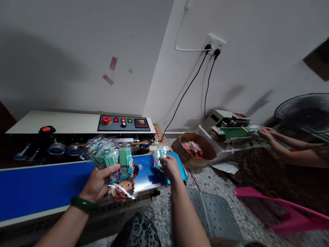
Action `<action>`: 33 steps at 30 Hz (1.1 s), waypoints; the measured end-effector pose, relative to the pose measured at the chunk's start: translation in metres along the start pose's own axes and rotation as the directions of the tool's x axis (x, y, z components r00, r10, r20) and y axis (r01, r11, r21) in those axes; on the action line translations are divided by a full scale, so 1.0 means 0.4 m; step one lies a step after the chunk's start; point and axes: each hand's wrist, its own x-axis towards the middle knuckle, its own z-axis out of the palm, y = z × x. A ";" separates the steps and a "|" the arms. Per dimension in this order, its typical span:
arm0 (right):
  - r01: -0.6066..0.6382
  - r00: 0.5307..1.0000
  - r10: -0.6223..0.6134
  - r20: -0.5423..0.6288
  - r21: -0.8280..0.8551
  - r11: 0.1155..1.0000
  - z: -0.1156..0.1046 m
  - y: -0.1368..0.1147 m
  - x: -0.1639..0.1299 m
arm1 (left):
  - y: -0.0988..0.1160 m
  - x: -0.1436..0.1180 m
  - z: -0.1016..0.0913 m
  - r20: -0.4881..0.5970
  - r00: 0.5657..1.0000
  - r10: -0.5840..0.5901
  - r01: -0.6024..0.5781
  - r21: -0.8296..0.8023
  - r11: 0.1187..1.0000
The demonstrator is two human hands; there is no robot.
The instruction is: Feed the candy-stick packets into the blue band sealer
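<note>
While packets go onto the belt one at a time, status by frame position, left to right:

Belt, left: blue conveyor belt [26,190] of the sealing machine [66,124] bare here, no packet travelling on it.

Left hand, lower centre: left hand [97,183] closed around a fanned stack of packets [115,161], clear bags of striped sticks with cartoon cards; plenty unfed, judged most of the batch.

Right hand, centre: right hand [170,168] pinching a single packet [159,157] by its top, at the belt's right end near the machine's feed; not let go.

Bin, centre right: brown basket [198,151] on the floor with some packets in it.

Far right: another person's hands [267,133] at a second sealer [229,129].

Progress: mid-batch, judged.
</note>
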 end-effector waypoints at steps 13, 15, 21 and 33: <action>0.276 0.960 -0.281 0.015 -0.247 0.929 0.106 -0.008 0.003 | 0.010 0.006 -0.002 -0.045 0.999 0.011 -0.010 0.016 1.000; 0.417 0.908 -0.400 0.122 -0.324 0.849 0.114 0.004 -0.034 | 0.005 0.008 -0.003 -0.040 0.999 0.008 -0.007 0.018 1.000; 0.511 0.827 -0.521 0.212 -0.672 0.536 0.164 0.054 -0.092 | 0.091 0.003 -0.046 -0.179 0.981 0.071 -0.076 -0.024 0.997; 0.916 0.388 0.201 0.899 -0.353 -0.190 0.739 0.067 -0.229 | 0.331 -0.093 -0.251 -0.509 0.817 0.272 -0.383 -0.127 0.915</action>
